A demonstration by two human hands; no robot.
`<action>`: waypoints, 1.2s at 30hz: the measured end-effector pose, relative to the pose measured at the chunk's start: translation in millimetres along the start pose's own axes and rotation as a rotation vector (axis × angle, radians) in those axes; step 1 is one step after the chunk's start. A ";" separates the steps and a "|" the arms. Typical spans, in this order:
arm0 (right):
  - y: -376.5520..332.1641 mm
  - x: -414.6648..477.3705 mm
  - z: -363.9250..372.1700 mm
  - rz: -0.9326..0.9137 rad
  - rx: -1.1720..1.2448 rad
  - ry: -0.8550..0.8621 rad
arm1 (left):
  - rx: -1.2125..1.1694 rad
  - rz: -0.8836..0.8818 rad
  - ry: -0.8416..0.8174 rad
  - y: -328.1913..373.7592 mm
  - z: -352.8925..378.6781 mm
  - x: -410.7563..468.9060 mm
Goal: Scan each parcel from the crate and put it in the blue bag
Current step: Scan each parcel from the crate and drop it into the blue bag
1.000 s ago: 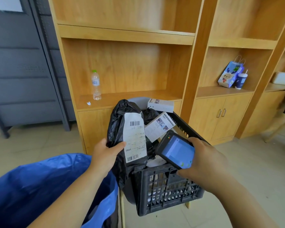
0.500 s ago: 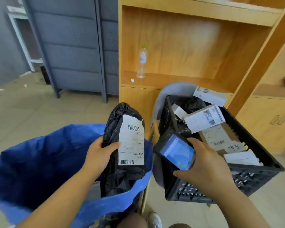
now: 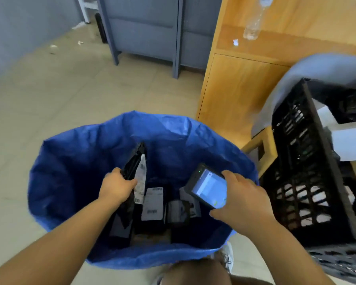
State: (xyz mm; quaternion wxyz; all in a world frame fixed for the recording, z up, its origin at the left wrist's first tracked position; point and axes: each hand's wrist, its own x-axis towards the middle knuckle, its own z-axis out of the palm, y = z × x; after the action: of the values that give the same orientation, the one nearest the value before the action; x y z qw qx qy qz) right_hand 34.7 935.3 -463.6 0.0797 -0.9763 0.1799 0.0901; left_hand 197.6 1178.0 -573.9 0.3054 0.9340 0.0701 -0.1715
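Inside blue bag (image 3: pixel 74 173): black white-labelled parcel (image 3: pixel 134 169)

I see a pale tiled floor (image 3: pixel 70 95) carrying nearly everything here. The blue bag (image 3: pixel 173 136) stands on it, mouth open, just beside a wooden cabinet (image 3: pixel 234 83). A grey metal rack (image 3: pixel 144 27) stands on its legs farther back, with bits of litter (image 3: pixel 53 46) lying near the wall. The cabinet's shelf (image 3: pixel 286 44) holds a clear bottle (image 3: pixel 253 27) and a small white scrap (image 3: pixel 235 42) close beside it.
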 end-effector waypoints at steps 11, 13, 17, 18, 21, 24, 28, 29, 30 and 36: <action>-12.4 78.8 55.3 -0.112 -0.071 -0.151 | 0.273 -0.252 -0.275 -29.8 66.6 79.9; -13.6 84.2 63.2 -0.129 -0.071 -0.171 | 0.216 -0.288 -0.274 -40.5 77.0 87.2; -13.8 89.6 72.5 -0.151 -0.075 -0.195 | 0.263 -0.379 -0.277 -61.9 88.9 93.3; -13.3 90.3 73.4 -0.151 -0.075 -0.196 | 0.305 -0.400 -0.287 -66.4 90.8 93.1; -12.2 90.0 72.7 -0.145 -0.071 -0.199 | 0.382 -0.400 -0.352 -75.1 93.2 88.8; -11.2 86.4 66.9 -0.135 -0.085 -0.204 | 0.480 -0.352 -0.442 -72.3 89.2 82.8; -8.4 75.3 49.8 -0.105 -0.094 -0.189 | 0.567 -0.272 -0.505 -58.1 77.7 68.3; -7.2 71.3 44.1 -0.095 -0.100 -0.182 | 0.573 -0.232 -0.493 -53.2 74.0 63.3; -5.8 66.7 37.5 -0.083 -0.109 -0.175 | 0.574 -0.171 -0.463 -48.3 70.3 58.3; 10.6 23.0 -8.5 0.006 -0.154 -0.086 | 0.518 0.173 -0.356 2.3 40.4 17.2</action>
State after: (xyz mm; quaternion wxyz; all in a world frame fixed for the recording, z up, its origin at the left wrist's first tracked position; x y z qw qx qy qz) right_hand 53.2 916.2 -461.4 0.0118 -0.9742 0.1719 0.1456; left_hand 203.0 1152.6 -609.4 0.0784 0.9384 -0.1102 -0.3179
